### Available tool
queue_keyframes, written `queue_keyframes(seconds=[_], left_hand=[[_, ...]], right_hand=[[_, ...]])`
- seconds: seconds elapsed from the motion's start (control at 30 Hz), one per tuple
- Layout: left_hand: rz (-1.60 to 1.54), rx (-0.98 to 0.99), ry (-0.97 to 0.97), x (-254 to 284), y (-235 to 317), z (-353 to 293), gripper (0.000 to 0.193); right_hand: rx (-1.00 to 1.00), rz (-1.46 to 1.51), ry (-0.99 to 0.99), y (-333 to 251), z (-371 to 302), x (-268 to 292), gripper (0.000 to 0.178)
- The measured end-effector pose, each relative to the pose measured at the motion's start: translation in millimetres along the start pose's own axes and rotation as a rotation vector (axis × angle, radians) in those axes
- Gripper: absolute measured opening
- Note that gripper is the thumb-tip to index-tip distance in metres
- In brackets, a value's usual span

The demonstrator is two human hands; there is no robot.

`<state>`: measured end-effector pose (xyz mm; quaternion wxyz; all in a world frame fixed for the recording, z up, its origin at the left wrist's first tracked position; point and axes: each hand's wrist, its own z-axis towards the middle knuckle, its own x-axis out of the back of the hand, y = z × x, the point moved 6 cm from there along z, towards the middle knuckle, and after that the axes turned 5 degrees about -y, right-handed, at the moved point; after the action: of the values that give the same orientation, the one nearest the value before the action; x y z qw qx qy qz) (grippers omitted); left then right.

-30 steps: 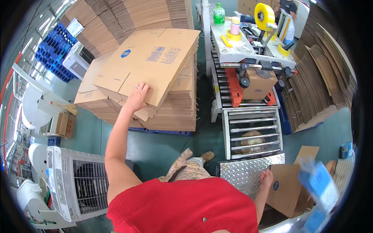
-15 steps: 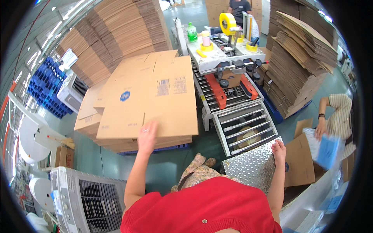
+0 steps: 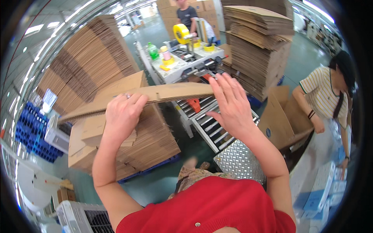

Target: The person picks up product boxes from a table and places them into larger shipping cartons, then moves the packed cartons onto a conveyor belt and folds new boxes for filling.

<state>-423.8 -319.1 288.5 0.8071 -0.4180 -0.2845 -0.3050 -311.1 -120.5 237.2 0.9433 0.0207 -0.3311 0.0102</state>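
Note:
A flattened cardboard box [image 3: 175, 93] is raised nearly edge-on above a stack of similar flat boxes [image 3: 151, 136]. My left hand [image 3: 123, 116] is closed over its near edge, thumb underneath hidden. At the box's right end is my right hand [image 3: 234, 106], fingers stretched out and thumb apart, touching or very close to the corner; I cannot tell which. The stack lies on a blue pallet [image 3: 149, 169].
A roller conveyor [image 3: 208, 124] with a tape-sealing machine [image 3: 175, 70] stands ahead, and a metal tread plate [image 3: 241, 161] lies before it. On the right, a co-worker [image 3: 324, 93] leans beside an open carton [image 3: 278, 116]. Tall cardboard stacks [image 3: 260, 54] flank the conveyor.
My left hand has lifted the top flat box off the stack by its near edge. My right hand has moved from beside the tread plate up to the box's right end. The view has shifted right.

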Motion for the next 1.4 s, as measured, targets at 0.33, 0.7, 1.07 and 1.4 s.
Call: queue_keyframes(seconds=[0.33, 0.7, 1.07, 1.4], left_hand=[[-0.472, -0.195, 0.319, -97, 76, 159, 0.023], [-1.504, 0.471, -0.055, -346, 313, 166, 0.112], [-2.188, 0.431, -0.461, -392, 342, 152, 0.043], [-1.598, -0.602, -1.271, -250, 203, 174, 0.074]], right_hand=[[-0.632, -0.290, -0.254, 113, -148, 59, 0.032], [-1.077, -0.429, -0.674, 119, -307, 30, 0.033], [-1.525, -0.172, -0.889, 178, -314, 48, 0.073], [-1.794, 0.306, -0.093, 124, -317, 99, 0.044]])
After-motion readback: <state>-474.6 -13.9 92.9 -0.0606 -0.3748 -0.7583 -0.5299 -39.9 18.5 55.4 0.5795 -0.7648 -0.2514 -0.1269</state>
